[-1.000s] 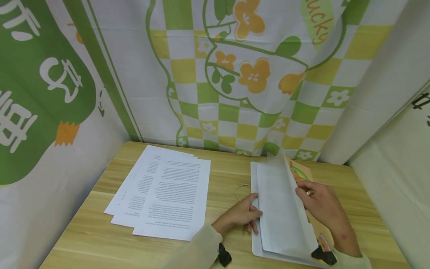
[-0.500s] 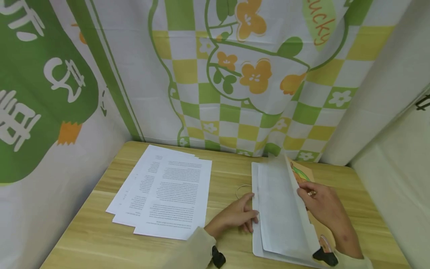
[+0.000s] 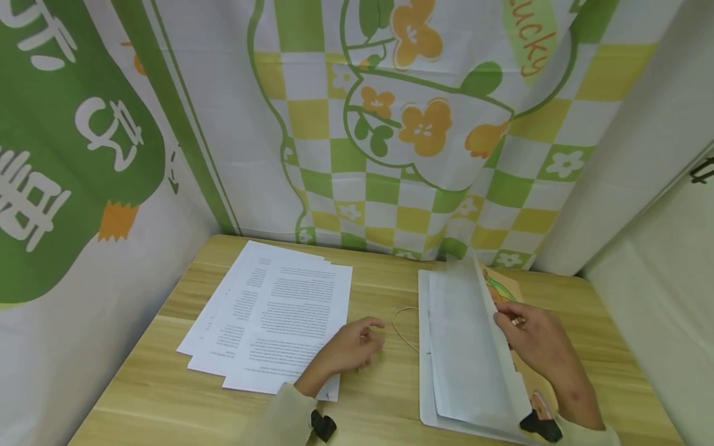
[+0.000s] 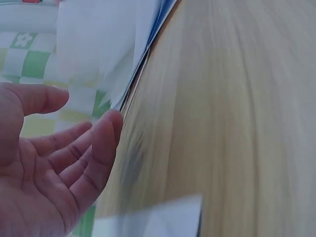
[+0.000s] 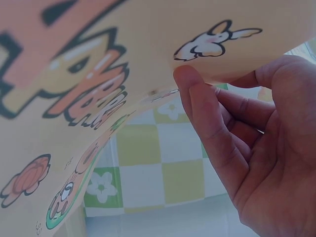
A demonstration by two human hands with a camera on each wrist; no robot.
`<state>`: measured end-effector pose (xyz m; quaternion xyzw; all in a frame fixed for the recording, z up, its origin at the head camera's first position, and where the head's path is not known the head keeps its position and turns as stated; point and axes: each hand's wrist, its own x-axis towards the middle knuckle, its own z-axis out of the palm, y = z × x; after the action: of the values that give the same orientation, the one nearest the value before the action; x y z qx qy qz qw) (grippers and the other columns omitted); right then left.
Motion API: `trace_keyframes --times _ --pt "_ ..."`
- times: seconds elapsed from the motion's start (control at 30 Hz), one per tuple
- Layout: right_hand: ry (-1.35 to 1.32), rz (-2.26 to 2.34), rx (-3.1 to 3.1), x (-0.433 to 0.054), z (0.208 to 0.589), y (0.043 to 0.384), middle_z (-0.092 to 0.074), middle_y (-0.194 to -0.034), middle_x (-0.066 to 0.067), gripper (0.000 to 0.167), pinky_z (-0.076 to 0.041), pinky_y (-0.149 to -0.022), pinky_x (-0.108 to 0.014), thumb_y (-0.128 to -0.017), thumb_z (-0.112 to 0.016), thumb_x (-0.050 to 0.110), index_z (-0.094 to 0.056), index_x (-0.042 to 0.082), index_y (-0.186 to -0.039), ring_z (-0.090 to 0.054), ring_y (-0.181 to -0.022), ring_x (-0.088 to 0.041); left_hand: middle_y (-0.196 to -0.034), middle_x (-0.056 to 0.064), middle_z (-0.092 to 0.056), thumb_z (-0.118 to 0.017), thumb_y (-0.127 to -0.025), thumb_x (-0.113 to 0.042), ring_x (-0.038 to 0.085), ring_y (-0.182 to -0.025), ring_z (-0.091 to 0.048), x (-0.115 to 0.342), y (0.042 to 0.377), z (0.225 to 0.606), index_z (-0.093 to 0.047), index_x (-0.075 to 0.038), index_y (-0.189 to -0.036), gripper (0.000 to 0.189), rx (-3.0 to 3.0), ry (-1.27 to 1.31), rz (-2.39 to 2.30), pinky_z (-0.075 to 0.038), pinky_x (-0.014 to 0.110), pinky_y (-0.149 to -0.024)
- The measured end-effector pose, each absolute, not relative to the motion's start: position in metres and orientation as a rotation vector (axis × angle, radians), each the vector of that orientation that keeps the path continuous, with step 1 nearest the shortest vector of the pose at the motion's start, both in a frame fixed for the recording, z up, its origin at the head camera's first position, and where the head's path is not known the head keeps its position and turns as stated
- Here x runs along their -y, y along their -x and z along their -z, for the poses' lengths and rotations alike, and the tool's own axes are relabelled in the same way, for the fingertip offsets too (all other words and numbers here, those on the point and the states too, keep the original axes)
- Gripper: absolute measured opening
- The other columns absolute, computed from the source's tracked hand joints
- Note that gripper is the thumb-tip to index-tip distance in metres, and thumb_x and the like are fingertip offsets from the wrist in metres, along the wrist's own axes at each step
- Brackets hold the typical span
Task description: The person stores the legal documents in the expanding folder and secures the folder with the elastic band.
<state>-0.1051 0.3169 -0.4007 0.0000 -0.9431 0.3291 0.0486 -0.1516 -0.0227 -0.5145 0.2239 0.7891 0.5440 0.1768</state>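
Note:
On the right of the table lies a file folder (image 3: 465,353) with whitish, translucent inner sheets, its tan cartoon-printed cover lifted at a slant. My right hand (image 3: 538,341) pinches the edge of that cover; in the right wrist view, the thumb and fingers grip the printed cover (image 5: 153,44) at its border. My left hand (image 3: 351,344) is between the folder and a fanned stack of printed paper (image 3: 295,316), overlapping the stack's right side in the head view. Its fingers are loosely bent with nothing in them, as the left wrist view also shows.
A thin elastic loop (image 3: 395,322) sticks out from the folder's left edge onto the wooden table (image 3: 379,402). Behind the table hangs a checked, flowered curtain (image 3: 379,167), and plain pale cloth (image 3: 658,260) borders the right side.
My left hand has come away from the folder's left edge and moved left toward the paper stack. The right hand keeps its pinch on the cover in nearly the same place.

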Motion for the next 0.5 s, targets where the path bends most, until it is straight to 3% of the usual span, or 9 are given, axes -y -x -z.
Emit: trace_keyframes --times 0.2,0.37,0.5 --pt "-0.113 -1.005 2.819 -0.318 0.403 0.107 -0.066 -0.069 0.003 0.031 -0.045 -0.049 -0.028 -0.103 -0.06 0.02 -0.074 -0.003 -0.117 -0.06 -0.055 -0.009 -0.106 0.004 -0.067 -0.061 -0.104 -0.021 0.007 -0.075 -0.06 0.059 0.146 0.513 -0.063 -0.001 -0.133 0.035 -2.592 -0.709 -1.36 -0.051 0.026 -0.063" --pt "-0.138 -1.027 2.814 -0.318 0.404 0.108 -0.064 -0.067 0.004 0.03 -0.046 -0.049 -0.028 -0.102 -0.06 0.019 -0.073 -0.004 -0.116 -0.06 -0.056 -0.009 -0.105 0.005 -0.066 -0.069 -0.098 -0.019 0.01 -0.074 -0.055 0.084 0.143 0.506 -0.067 -0.004 -0.128 0.033 -2.884 -0.594 -1.204 -0.047 0.027 -0.061" --pt "-0.089 -1.043 2.845 -0.317 0.404 0.107 -0.066 -0.07 0.002 0.032 -0.046 -0.05 -0.029 -0.103 -0.06 0.021 -0.073 -0.004 -0.119 -0.061 -0.058 -0.011 -0.105 0.009 -0.067 -0.073 -0.096 -0.02 0.017 -0.08 -0.061 0.102 0.142 0.499 -0.069 -0.004 -0.126 0.034 -3.111 -0.506 -1.004 -0.051 0.032 -0.063"
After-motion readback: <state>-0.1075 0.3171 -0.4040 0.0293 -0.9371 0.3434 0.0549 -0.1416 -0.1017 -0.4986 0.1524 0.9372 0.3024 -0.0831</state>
